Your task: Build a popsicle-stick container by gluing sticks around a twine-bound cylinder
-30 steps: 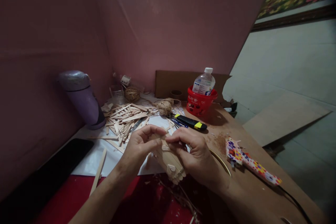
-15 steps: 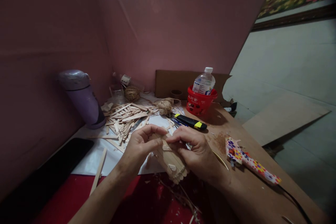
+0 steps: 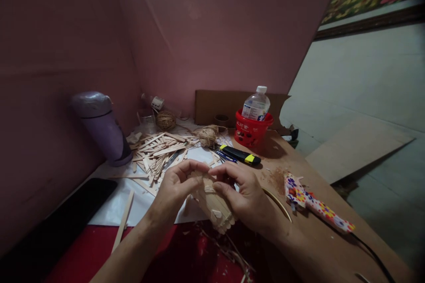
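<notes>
Watching both hands on the stick piece (image 3: 215,207), lower centre of frame. Left hand (image 3: 177,184), half curled, pinches its upper left edge between thumb and fingers. Right hand (image 3: 247,193), curled looser, has its thumb at the right edge; I can't tell what its hidden fingers grip. Long axis slants from the fingertips down to lower right; right hand sits nearer the free lower end.

Pale, matt wood here on the stick panel (image 3: 212,202) I'm holding! Beyond it I see rough, hairy twine (image 3: 208,136), glossy red plastic on the bucket (image 3: 251,133), smooth clear plastic on the bottle (image 3: 255,105), dull cardboard (image 3: 209,106) behind.
</notes>
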The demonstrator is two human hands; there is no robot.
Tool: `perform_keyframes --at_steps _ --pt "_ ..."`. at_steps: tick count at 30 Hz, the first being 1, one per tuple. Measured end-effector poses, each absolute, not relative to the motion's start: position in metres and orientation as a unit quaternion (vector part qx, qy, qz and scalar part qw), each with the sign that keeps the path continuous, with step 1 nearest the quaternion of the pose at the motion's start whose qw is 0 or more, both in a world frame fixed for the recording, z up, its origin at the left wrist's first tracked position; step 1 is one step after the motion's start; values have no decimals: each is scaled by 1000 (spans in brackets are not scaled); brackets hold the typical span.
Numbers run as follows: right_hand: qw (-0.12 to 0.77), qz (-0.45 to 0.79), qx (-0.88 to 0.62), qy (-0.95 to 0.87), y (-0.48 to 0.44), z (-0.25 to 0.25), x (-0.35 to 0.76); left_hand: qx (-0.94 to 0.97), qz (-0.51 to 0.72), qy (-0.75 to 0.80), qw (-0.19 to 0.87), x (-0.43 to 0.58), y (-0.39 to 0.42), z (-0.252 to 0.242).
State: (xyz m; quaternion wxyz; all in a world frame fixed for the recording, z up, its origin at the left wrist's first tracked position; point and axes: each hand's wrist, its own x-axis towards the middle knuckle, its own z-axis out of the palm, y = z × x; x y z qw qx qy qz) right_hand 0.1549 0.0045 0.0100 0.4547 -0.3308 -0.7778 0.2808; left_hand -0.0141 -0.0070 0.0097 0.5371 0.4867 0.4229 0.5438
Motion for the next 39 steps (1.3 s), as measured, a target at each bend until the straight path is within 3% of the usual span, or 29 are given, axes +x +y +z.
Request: perform_keyframes --at_steps 26,34,39 --pt "458 308 -321 -770 9 5 154 441 552 436 558 -14 -1 -1" --pt "457 371 -319 -743 13 11 157 433 559 441 552 -13 -2 2" --pt "464 337 -315 -757 14 11 157 441 562 440 544 -15 -1 2"
